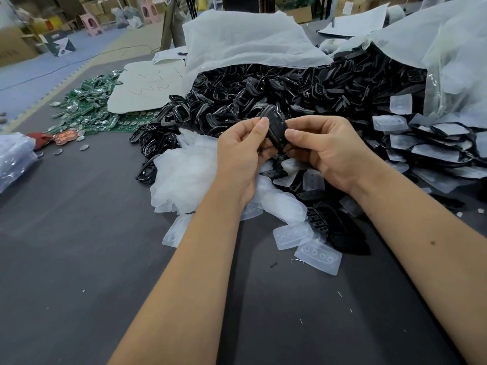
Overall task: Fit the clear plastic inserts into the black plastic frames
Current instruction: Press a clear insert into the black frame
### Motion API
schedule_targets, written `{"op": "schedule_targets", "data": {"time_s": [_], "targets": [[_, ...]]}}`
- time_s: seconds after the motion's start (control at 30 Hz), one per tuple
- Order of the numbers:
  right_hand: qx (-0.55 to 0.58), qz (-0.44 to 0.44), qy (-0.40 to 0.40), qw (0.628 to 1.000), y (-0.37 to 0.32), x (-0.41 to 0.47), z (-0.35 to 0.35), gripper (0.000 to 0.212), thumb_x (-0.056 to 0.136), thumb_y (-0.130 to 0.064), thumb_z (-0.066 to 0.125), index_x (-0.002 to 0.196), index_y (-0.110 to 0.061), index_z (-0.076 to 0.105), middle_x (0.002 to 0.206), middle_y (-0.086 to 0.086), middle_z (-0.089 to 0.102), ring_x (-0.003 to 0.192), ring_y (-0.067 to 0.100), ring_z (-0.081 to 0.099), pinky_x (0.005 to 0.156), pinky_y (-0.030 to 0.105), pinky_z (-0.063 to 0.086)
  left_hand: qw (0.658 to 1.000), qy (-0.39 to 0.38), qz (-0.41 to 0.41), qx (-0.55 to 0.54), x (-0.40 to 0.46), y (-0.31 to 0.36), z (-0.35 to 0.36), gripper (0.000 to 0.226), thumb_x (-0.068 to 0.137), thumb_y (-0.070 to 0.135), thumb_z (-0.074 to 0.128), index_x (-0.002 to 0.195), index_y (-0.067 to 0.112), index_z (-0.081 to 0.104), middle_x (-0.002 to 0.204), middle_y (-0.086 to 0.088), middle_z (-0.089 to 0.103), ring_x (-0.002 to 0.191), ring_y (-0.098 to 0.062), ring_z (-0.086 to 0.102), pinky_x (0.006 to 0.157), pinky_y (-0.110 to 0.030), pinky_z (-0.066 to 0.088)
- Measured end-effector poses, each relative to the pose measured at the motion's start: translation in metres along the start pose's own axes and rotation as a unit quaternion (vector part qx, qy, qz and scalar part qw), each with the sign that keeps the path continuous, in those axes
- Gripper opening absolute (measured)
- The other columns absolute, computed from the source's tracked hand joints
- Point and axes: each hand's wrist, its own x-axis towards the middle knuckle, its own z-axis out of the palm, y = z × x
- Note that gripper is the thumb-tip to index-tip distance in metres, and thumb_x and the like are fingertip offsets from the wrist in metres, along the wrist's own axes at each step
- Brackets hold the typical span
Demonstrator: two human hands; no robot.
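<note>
- Left hand [241, 151] and right hand [322, 151]: raised together over the middle of the desk [79, 259], each pinching one side of a single black frame [274, 129]; thumbs lie on its upper face, other fingers curl beneath. A grip from both sides probably steadies the part so the thumbs can press along it.
- Whether a clear insert already sits in the held frame cannot be told; the fingers cover much of it.
- Clear inserts [184, 172]: a loose heap directly under and left of the hands, with strays such as one dimpled piece [319, 256] nearer the front edge. Being so close, they likely serve as the ready supply.
- Heap of black frames [290, 85]: spilling from an opened white bag [250, 38] toward the far edge, just behind the hands, so a fresh frame is near.
- Stacked pieces [434, 151] at the right edge show clear sheet within black rims; probably the finished lot, kept apart from raw stock.
- Green circuit boards [92, 111], far left, partly under a white sheet [147, 88]: not in use.
</note>
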Motion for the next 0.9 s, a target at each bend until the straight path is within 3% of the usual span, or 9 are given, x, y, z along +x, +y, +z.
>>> {"op": "schedule_targets", "data": {"time_s": [0.17,0.3,0.37,0.5,0.63,0.73,0.8,0.9], "targets": [[-0.002,-0.008,-0.022,1.0,0.0,0.0,-0.003,0.012,0.079,-0.009,0.078,0.083,-0.018,0.083,0.086,0.008,0.078,0.079,0.019,0.072,0.08,0.029,0.06,1.0,-0.019,0.013,0.002,0.0,-0.002,-0.001,0.014,0.105,0.005,0.057,0.098,0.0,0.068,0.087,-0.013,0.071,0.079,-0.02,0.069,0.076,-0.032,0.064],[0.013,0.005,-0.025,1.0,-0.001,0.0,-0.002,0.022,0.09,0.004,0.069,0.083,-0.014,0.079,0.082,0.006,0.077,0.073,0.016,0.072,0.07,0.025,0.059,1.0,-0.018,0.02,0.003,0.0,-0.003,-0.003,0.011,0.104,0.004,0.059,0.1,-0.002,0.068,0.086,-0.011,0.073,0.079,-0.021,0.068,0.075,-0.031,0.062],[0.022,0.007,-0.009,1.0,0.0,-0.001,0.001,0.021,0.094,0.007,0.064,0.09,-0.009,0.077,0.085,0.008,0.077,0.077,0.017,0.073,0.072,0.025,0.059,1.0,-0.015,0.022,0.015,0.001,-0.004,-0.003,0.009,0.103,0.004,0.062,0.1,-0.001,0.069,0.085,-0.011,0.073,0.082,-0.027,0.064,0.074,-0.034,0.061],[0.05,-0.006,0.007,0.999,0.0,-0.003,0.001,0.024,0.095,0.01,0.061,0.118,0.009,0.069,0.109,0.025,0.073,0.099,0.035,0.072,0.093,0.039,0.06,0.998,-0.034,0.035,0.04,0.0,-0.006,-0.002,0.011,0.1,0.006,0.066,0.093,0.008,0.074,0.08,-0.01,0.074,0.075,-0.024,0.069,0.07,-0.037,0.064],[0.064,-0.017,-0.015,0.998,-0.004,-0.005,-0.003,0.025,0.092,0.009,0.062,0.115,0.006,0.069,0.105,0.022,0.074,0.097,0.033,0.073,0.091,0.039,0.06,0.997,-0.055,0.043,0.011,-0.002,-0.004,-0.004,0.01,0.099,0.007,0.068,0.098,0.009,0.078,0.087,-0.012,0.075,0.083,-0.03,0.063,0.066,-0.029,0.06],[0.064,-0.02,-0.028,0.997,-0.004,-0.007,-0.006,0.033,0.09,0.009,0.063,0.123,0.013,0.064,0.112,0.03,0.07,0.102,0.041,0.069,0.1,0.048,0.057,0.996,-0.074,0.05,0.003,-0.001,-0.006,-0.005,0.013,0.099,0.003,0.067,0.105,0.008,0.076,0.094,-0.015,0.075,0.091,-0.036,0.058,0.077,-0.04,0.055],[0.023,-0.024,-0.017,0.999,-0.005,-0.01,-0.006,0.029,0.091,0.011,0.064,0.12,0.01,0.067,0.114,0.03,0.069,0.102,0.038,0.069,0.101,0.047,0.057,0.996,-0.077,0.048,0.003,-0.001,-0.006,-0.005,0.022,0.099,-0.004,0.064,0.114,0.01,0.073,0.097,-0.01,0.078,0.092,-0.033,0.065,0.084,-0.042,0.055],[-0.173,-0.094,0.021,0.98,-0.015,-0.013,-0.006,0.023,0.088,0.011,0.072,0.105,-0.004,0.077,0.098,0.013,0.077,0.092,0.023,0.074,0.093,0.035,0.06,0.991,-0.073,0.084,0.078,-0.002,-0.005,-0.005,0.029,0.096,-0.01,0.063,0.115,0.009,0.073,0.095,-0.004,0.078,0.089,-0.022,0.071,0.084,-0.036,0.06]]}}
